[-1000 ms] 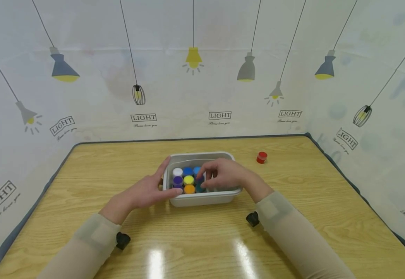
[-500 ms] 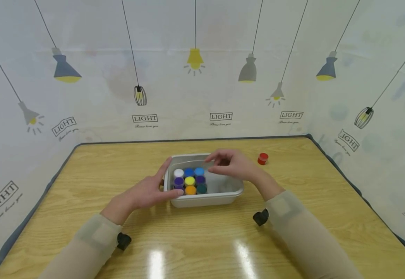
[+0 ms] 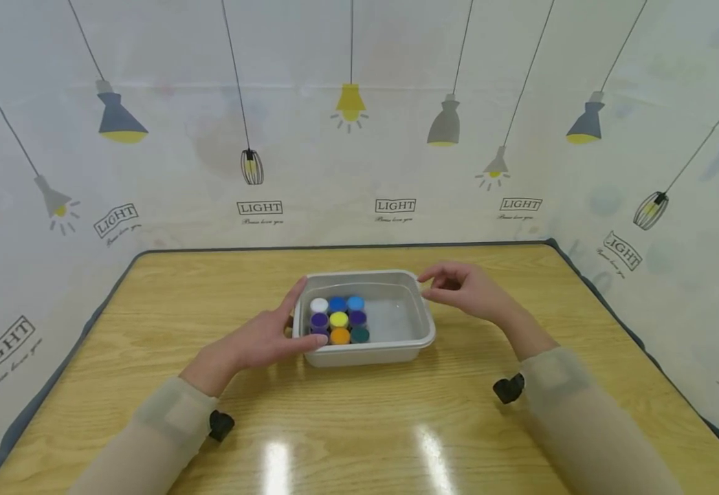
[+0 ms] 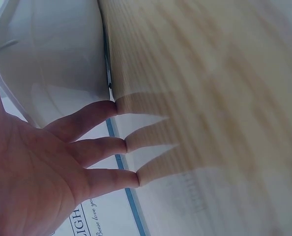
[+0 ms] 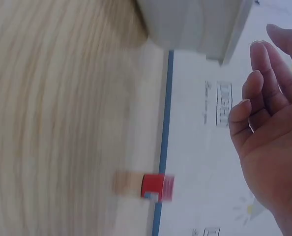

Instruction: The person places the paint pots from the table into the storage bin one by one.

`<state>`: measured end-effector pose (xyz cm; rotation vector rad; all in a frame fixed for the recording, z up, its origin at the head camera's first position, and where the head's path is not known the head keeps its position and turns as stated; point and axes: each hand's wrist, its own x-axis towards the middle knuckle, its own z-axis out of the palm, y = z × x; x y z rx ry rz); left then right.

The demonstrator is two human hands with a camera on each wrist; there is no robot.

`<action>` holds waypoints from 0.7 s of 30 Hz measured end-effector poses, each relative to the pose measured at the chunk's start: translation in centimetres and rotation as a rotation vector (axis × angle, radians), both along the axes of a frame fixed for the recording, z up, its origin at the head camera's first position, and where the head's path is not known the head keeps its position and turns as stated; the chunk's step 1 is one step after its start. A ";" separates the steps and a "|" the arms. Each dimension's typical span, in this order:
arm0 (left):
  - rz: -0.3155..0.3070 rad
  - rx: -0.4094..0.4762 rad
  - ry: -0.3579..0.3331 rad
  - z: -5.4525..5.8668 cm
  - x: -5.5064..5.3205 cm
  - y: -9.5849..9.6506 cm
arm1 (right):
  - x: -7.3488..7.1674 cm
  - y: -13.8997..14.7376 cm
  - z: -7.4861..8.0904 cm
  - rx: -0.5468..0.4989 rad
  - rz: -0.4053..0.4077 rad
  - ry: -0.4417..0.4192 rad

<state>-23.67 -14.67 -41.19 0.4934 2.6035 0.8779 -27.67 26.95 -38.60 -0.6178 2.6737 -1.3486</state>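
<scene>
A whitish rectangular tub (image 3: 390,346) contains rows of small lidded jars on its left side, among them a white jar (image 3: 319,304), a yellow jar (image 3: 338,319), an orange jar (image 3: 340,335) and a dark green jar (image 3: 359,335). My left hand (image 3: 263,338) rests at the tub's left end, thumb over the front rim and index finger by the back corner. Three straight fingers (image 4: 104,179) meet the tabletop in the left wrist view. Just beyond the right rim, my right hand (image 3: 473,294) holds nothing, its fingers loosely bent.
In the right wrist view a red-lidded jar (image 5: 153,187) stands on the table, apart from the tub; in the head view my right hand hides it. The wood table (image 3: 359,419) meets a lamp-printed backdrop (image 3: 310,137) along a dark edge.
My right hand has withdrawn from the jars, passed over the tub's bare right half and moved right past its rim. The left hand and the tub stay put.
</scene>
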 end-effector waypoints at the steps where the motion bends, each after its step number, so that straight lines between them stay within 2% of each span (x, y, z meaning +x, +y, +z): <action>1: 0.000 -0.001 0.000 0.0 0.0 0.0 | 0.0 0.6 -0.1 0.006 -0.017 -0.006; 10: 0.004 -0.006 -0.005 -0.1 0.0 0.0 | -0.1 5.6 -0.8 0.086 -0.150 -0.028; 21: 0.007 0.000 -0.006 -0.3 -0.1 0.0 | -1.3 9.1 -2.2 0.158 -0.274 -0.035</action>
